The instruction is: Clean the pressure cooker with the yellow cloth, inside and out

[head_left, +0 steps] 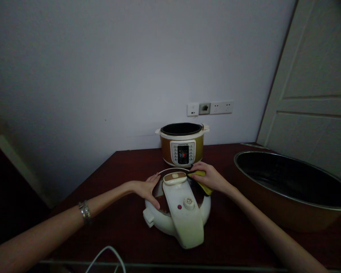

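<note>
A white pressure-cooker lid [184, 216] with a long handle lies flat on the dark red table [125, 223]. My left hand [147, 189] rests on the lid's left rim, fingers curved around the edge and gripping it. My right hand [208, 177] presses a yellow sponge [201, 181] against the lid's far right side, fingers closed over it. Behind the lid stands the lidless cooker base [182, 146], gold with a white control panel.
A large metal basin [290, 185] fills the table's right side. A white cable [106, 256] loops at the front edge. Wall sockets [210, 108] sit above the cooker. A door [315, 87] stands at the right.
</note>
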Tool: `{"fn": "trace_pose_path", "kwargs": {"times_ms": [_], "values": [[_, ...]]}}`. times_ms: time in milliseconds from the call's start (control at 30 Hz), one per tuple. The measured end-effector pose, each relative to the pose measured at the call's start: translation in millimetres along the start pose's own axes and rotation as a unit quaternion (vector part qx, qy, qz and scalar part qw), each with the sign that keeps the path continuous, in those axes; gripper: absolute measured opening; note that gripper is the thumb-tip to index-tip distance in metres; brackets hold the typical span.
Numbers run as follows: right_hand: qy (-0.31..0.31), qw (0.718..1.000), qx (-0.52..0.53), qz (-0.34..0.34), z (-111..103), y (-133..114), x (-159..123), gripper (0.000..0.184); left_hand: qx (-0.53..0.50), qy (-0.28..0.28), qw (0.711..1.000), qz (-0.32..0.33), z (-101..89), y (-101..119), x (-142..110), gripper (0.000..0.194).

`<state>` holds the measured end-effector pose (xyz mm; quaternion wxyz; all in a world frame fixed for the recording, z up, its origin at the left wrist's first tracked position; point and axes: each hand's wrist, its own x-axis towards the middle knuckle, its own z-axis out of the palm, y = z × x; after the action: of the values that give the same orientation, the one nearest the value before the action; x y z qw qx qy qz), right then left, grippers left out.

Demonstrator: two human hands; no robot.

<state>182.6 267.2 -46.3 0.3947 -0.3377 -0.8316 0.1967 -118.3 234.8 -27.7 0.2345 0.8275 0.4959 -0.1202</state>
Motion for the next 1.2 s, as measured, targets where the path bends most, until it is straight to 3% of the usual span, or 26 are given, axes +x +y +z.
{"fn": "trace_pose_path", "kwargs": {"times_ms": [133, 267, 367, 500, 700, 867, 1033, 1200], "values": [[0.039, 0.996, -0.075, 0.023, 4, 1, -9, 0.029, -0.003, 0.000, 1.000, 0.004, -11.9, 5, -3, 0.138], [0.001, 0.992, -0.122, 0.014, 6, -11, -15, 0.029, -0.062, 0.044, 0.996, 0.053, -25.2, 11, -4, 0.091], [-0.039, 0.987, -0.155, -0.012, 5, -22, -24, 0.024, -0.050, 0.120, 0.991, 0.036, -28.3, 22, 0, 0.072], [-0.076, 0.969, -0.227, -0.065, 7, -31, -33, 0.020, 0.034, 0.209, 0.974, 0.077, -26.2, 47, 1, 0.064], [-0.045, 0.944, -0.319, -0.066, 17, -27, -26, 0.025, 0.095, 0.163, 0.977, 0.097, -24.9, 65, -4, 0.059], [-0.093, 0.960, -0.240, -0.113, 13, -28, -25, 0.028, 0.123, 0.163, 0.976, 0.077, -25.3, 63, -2, 0.063], [-0.148, 0.963, -0.173, -0.146, -1, -45, -44, 0.033, 0.118, 0.158, 0.978, 0.061, -25.1, 65, -1, 0.064], [-0.158, 0.950, -0.220, -0.156, -4, -47, -47, 0.032, 0.103, 0.156, 0.980, 0.069, -24.8, 64, -1, 0.064]]}}
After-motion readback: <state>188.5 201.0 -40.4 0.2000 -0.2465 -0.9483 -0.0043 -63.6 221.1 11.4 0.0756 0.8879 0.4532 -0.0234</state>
